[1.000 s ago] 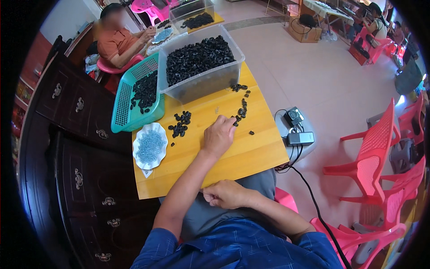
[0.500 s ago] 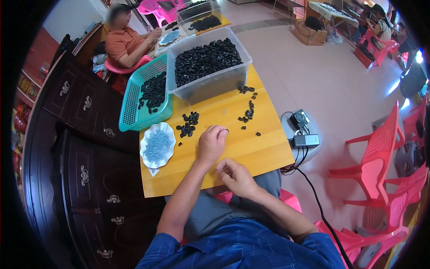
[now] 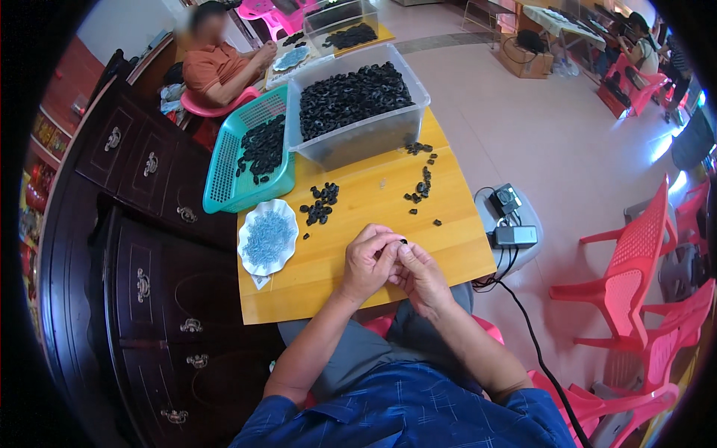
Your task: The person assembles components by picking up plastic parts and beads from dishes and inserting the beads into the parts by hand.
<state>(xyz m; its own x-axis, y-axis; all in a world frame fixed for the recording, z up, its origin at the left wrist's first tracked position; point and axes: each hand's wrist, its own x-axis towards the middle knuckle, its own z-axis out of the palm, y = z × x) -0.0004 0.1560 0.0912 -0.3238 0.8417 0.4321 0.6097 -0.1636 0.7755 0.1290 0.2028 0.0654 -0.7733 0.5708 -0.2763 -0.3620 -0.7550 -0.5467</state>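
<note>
Spread under the work, a yellow worktop point(image 3: 336, 261), bearing at its far end a clear plastic bin point(image 3: 366, 138) heaped with black pieces point(image 3: 355, 97). Well to the near side of that bin, over the worktop's near edge, left hand point(image 3: 367, 263) and right hand point(image 3: 427, 282) brought together, grip narrow on both, fingertips pinched around one small black piece point(image 3: 404, 241) (mostly hidden by the fingers). Between bin and hands, a loose cluster point(image 3: 321, 203) lying leftward and a straggling trail point(image 3: 422, 185) running nearer from the bin's right corner. Just left of the bin, a teal mesh basket point(image 3: 222, 175); nearer and left of it, a white scalloped dish point(image 3: 291, 228) of bluish translucent bits. Further left, dark wooden drawers point(image 3: 119, 216). Beyond the bin leftward, a seated co-worker in orange point(image 3: 216, 67). Right of the bin, pale tiled floor point(image 3: 478, 104); nearer on that side, grey devices point(image 3: 515, 237) trailing black cable and pink plastic chairs point(image 3: 627, 287).
</note>
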